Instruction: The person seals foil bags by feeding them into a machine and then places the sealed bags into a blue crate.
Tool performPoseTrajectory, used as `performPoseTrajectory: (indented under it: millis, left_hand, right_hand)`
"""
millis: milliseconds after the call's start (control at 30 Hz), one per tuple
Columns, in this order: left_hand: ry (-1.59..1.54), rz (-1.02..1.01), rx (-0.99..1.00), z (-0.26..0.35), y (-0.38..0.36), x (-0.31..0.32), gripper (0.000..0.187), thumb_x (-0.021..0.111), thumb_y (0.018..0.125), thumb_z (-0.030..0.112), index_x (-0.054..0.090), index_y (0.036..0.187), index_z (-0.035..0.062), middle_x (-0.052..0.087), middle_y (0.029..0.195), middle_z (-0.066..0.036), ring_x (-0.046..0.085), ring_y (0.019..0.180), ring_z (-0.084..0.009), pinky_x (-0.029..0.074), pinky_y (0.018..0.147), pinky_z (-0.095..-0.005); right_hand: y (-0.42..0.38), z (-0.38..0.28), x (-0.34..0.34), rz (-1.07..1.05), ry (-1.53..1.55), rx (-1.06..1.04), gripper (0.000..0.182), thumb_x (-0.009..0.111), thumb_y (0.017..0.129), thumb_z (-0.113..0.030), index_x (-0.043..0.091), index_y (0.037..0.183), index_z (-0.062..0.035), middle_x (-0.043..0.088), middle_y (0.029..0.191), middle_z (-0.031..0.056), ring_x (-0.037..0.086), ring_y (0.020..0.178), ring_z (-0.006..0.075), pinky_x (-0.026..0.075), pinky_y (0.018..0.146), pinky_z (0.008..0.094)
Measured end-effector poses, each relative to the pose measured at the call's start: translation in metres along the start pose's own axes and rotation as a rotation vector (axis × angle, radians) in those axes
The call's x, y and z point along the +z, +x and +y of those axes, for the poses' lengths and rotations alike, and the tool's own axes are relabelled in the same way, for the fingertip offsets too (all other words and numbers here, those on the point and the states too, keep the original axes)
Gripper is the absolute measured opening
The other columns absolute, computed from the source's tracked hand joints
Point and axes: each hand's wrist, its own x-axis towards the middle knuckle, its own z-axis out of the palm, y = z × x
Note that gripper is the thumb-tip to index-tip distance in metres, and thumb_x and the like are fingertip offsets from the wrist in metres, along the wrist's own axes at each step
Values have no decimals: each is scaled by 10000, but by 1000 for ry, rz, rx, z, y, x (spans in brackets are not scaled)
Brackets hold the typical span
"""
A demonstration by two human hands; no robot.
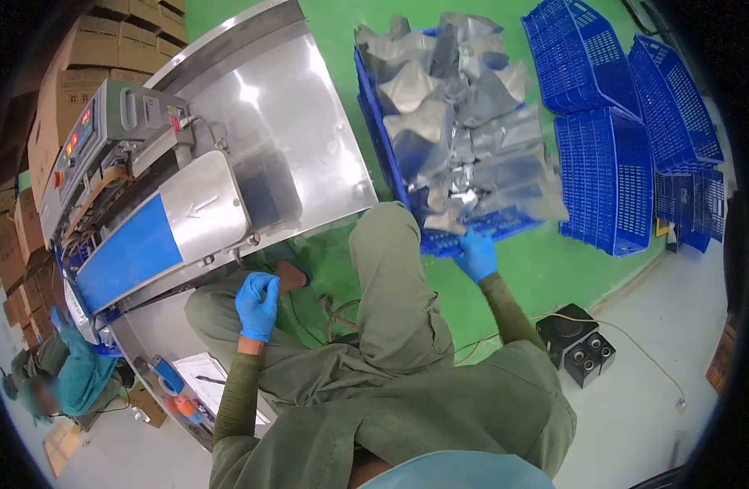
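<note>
Both hands wear blue gloves. My left hand (pixel 258 306) is over my thigh, in front of the sealing machine, its fingers curled with thumb and forefinger together; nothing can be made out between them. At the near edge of a blue crate (pixel 505 222), my right hand (pixel 476 256) touches the rim or a pouch beside it; its fingertips are partly hidden. Silver pouches (pixel 505 134) fill that crate in two rows. The sealing machine (pixel 117 134), with a blue belt (pixel 130 253) and a metal plate (pixel 203 204), stands at the left on a steel table (pixel 309 106).
Empty blue crates (pixel 607 179) stand at the right on the green floor. A black box (pixel 576 344) with a cable lies right of my arm. Cardboard boxes (pixel 97 41) are stacked at the upper left. Another person (pixel 85 371) is at the lower left, near papers (pixel 207 383).
</note>
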Motion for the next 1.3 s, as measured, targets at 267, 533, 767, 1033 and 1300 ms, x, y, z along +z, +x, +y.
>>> performPoseTrajectory:
  millis: [267,533,767,1033,1300]
  left_hand:
    - [-19,-23,-10,13,-7,2,54,659,820,33,608,837,34,612,808,-93,578,672,-203,471,627,-298]
    - [-140,-27,-88,49,-6,-5,252,668,845,116,574,624,40,483,529,-109,440,436,-190,377,458,-303]
    - [-69,-23,266,93,28,-43,428,701,828,195,444,522,41,355,515,-164,281,427,-286,277,407,-356]
    - [-207,56,-66,89,-27,-73,197,705,816,212,636,870,36,609,721,-109,596,628,-202,488,616,-318]
    - [29,222,369,93,110,-77,669,759,759,277,452,1289,7,485,1292,-198,494,1192,-316,415,982,-384]
  right_hand:
    - [-96,-41,1,-107,23,53,399,727,657,-313,614,949,-66,529,981,137,503,974,323,385,851,453]
    - [-3,-118,-98,449,-11,-158,587,622,718,-133,470,1278,-43,507,1233,185,481,1131,356,385,943,452]
    - [93,-105,-48,95,-188,-293,142,587,770,-218,631,820,-93,615,711,147,576,706,352,431,737,434]
    - [74,-236,-250,541,-236,-706,171,612,783,-210,581,648,-109,562,627,110,542,581,315,431,586,427]
    - [46,-458,-328,708,87,-1273,109,645,772,-195,589,729,-112,555,642,83,579,574,281,456,519,391]
